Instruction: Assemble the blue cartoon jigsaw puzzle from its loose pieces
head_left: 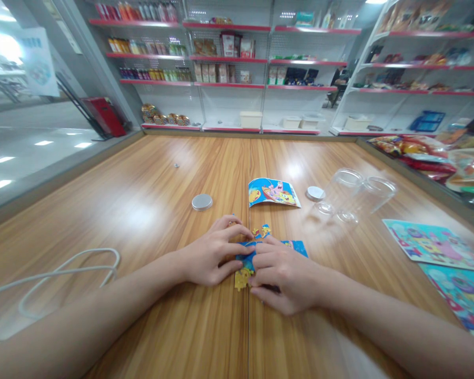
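A partly joined jigsaw puzzle [300,248], mostly blue with a yellow section [242,280] at its near left, lies flat on the table. My left hand [217,252] rests at its left side, fingers spread and fingertips on the blue part. From the right, my right hand [286,275] bends over the puzzle with curled fingers and thumb drawn in; whatever lies between them is hidden. Both hands cover much of the puzzle. Just beyond the fingers are a few small puzzle pieces [266,230]. Farther back stands a slightly bowed cartoon picture card [274,192].
A silver lid [202,202] lies left of the card, another lid [315,193] to its right. Clear jars [345,195] lie beside that. Two cartoon sheets [438,245] overlap at right. A white cable [67,271] loops at left; snack bags [418,152] line the right edge.
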{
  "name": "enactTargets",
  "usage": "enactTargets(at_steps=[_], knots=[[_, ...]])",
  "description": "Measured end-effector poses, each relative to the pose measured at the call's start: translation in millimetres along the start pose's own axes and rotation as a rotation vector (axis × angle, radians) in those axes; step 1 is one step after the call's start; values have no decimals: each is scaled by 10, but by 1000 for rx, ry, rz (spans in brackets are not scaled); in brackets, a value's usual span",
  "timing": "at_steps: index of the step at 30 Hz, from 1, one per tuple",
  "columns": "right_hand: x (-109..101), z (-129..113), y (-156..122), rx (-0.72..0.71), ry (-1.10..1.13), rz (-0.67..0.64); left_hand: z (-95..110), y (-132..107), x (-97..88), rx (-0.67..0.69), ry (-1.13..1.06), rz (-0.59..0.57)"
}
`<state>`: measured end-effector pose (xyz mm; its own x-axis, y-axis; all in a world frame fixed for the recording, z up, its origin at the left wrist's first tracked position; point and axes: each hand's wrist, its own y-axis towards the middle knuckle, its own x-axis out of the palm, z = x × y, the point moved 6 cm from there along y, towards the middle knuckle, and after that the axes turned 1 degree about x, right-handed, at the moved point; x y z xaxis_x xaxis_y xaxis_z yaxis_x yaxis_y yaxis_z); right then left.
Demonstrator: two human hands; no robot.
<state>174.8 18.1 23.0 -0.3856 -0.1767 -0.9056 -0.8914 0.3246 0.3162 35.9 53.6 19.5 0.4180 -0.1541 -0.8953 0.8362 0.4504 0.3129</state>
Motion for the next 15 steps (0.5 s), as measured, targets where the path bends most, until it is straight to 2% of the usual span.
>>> enactTargets(at_steps=[8, 15], knots=[[-21, -78, 30, 17, -86, -82, 25, 2, -12, 1, 1, -1], [-18, -118, 47, 103, -175, -53, 29, 1, -28, 3, -1, 14]])
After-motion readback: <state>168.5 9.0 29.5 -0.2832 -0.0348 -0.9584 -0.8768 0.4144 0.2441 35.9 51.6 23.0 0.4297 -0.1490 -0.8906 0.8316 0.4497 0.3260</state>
